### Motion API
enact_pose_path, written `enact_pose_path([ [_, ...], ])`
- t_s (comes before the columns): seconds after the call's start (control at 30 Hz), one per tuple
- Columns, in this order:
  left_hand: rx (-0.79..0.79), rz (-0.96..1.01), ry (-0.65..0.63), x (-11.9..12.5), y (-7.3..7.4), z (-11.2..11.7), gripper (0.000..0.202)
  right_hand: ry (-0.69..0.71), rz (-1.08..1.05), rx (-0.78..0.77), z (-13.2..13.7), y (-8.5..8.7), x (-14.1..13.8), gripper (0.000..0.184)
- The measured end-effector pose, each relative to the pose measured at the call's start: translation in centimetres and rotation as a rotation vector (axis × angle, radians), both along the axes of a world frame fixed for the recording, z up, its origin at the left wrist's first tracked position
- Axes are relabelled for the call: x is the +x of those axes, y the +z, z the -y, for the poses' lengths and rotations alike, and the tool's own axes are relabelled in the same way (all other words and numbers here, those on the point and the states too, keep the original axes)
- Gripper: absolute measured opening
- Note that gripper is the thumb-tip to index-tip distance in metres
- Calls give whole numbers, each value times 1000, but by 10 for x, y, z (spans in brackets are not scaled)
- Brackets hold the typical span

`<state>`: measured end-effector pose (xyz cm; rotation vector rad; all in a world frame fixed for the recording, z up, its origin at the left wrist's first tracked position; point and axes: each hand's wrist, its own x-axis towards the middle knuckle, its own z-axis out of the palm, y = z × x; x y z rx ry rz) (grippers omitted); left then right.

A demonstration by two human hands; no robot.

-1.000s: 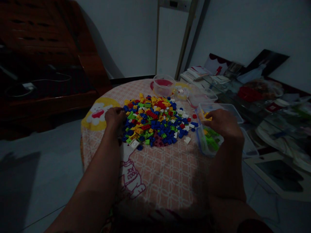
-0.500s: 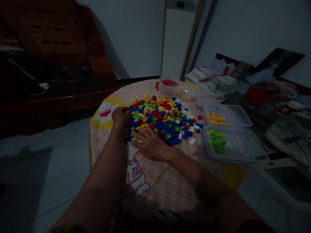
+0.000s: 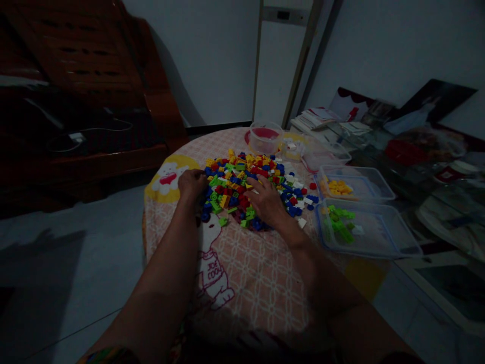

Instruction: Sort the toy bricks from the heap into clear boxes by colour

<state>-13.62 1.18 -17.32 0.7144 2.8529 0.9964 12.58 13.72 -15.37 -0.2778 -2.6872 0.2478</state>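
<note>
A heap of mixed toy building bricks (image 3: 227,189) in blue, yellow, red, green and white lies on a round table. At the heap's left edge is my left hand (image 3: 192,186), its fingers curled together; whatever they might hold is hidden. My right hand (image 3: 265,202) reaches into the right-middle of the heap with its fingers apart, touching bricks. A loose green brick (image 3: 223,221) lies at the near edge of the heap, and a white brick (image 3: 302,222) lies to the right of my right hand.
On the right stand a clear box with yellow bricks (image 3: 339,187) and another with green bricks (image 3: 341,222) inside. A round clear tub (image 3: 265,139) is at the back. Beyond the boxes, a cluttered glass table (image 3: 409,172) adjoins. A patterned cloth (image 3: 261,283) covers the round table.
My right hand has moved right and farther into the heap, and bricks at the near edge have shifted. My left hand stays at the left edge. The view has tilted slightly.
</note>
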Motion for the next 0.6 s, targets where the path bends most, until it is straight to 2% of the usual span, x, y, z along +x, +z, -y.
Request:
enact_pose_path([
  [0.2,-35,-18,-11,0,0,1,47,10,-123,-205,-42,0,14,22],
  [0.3,-46,-8,-9,1,2,0,47,-57,-190,-266,-54,6,20,20],
  [0.43,-37,-6,4,1,2,0,47,-194,-187,-260,-57,11,23,25],
  [0.6,-41,-5,4,0,1,0,47,-286,-80,-188,-58,17,27,28],
])
